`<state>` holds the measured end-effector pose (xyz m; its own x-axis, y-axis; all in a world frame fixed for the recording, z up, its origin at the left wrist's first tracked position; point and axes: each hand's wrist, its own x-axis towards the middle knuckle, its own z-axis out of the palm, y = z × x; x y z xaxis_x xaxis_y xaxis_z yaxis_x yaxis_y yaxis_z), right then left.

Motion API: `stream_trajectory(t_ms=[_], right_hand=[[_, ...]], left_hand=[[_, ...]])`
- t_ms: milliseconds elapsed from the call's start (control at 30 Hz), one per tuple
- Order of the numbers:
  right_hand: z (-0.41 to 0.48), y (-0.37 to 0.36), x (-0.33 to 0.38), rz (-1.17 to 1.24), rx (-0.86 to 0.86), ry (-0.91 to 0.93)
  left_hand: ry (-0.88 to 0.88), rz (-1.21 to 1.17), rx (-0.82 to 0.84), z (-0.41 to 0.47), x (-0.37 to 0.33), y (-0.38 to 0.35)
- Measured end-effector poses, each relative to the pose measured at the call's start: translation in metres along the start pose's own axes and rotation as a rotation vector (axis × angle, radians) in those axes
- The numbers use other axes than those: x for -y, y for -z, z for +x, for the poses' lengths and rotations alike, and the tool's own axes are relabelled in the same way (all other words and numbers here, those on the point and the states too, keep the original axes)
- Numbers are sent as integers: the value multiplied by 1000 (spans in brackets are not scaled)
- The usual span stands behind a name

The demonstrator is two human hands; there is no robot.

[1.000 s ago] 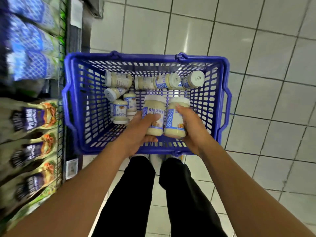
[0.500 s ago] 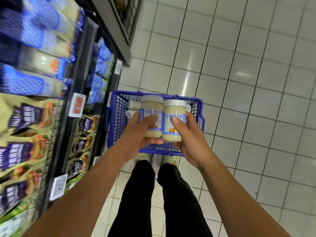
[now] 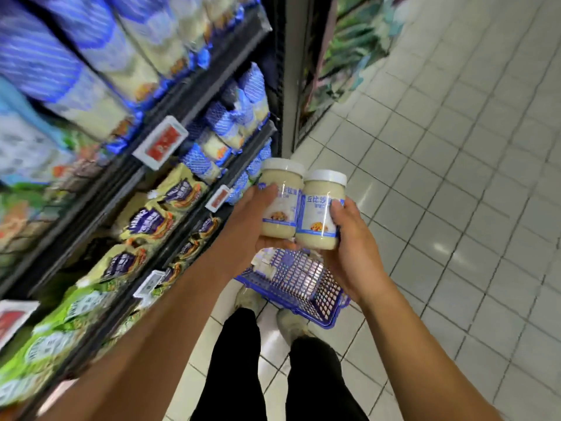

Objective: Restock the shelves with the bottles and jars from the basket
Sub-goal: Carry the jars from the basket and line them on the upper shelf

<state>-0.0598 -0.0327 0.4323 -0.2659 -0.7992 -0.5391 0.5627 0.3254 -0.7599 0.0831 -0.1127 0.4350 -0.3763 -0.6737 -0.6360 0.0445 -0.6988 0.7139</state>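
Observation:
I hold two cream-filled jars with white lids and blue-white labels upright, side by side and touching. My left hand (image 3: 252, 217) grips the left jar (image 3: 280, 202), my right hand (image 3: 352, 247) grips the right jar (image 3: 320, 211). Both are raised in front of me, beside the shelves (image 3: 194, 86) on the left. Below them the blue plastic basket (image 3: 297, 284) sits on the floor by my feet, partly hidden by my hands, with at least one more jar (image 3: 265, 262) visible inside.
The shelving on the left holds blue-white packs above and yellow-green pouches (image 3: 158, 220) lower down, with price tags (image 3: 161, 142) on the shelf edges. A second shelf unit (image 3: 343, 56) stands farther along the aisle. White tiled floor (image 3: 455, 177) spreads to the right.
Both hands lifted the two jars out of the basket and up to shelf height. The view swung left toward the shelves, and the basket now lies low by my feet.

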Motion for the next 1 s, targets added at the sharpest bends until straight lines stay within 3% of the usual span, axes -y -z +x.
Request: stream_trajectory(t_ms=[500, 1000], right_hand=[[-76, -111, 32, -291, 477, 76], [-232, -272, -41, -466, 1070, 72]], left_hand=[[-340, -303, -317, -166, -28, 49], [-704, -467, -714, -390, 6, 152]])
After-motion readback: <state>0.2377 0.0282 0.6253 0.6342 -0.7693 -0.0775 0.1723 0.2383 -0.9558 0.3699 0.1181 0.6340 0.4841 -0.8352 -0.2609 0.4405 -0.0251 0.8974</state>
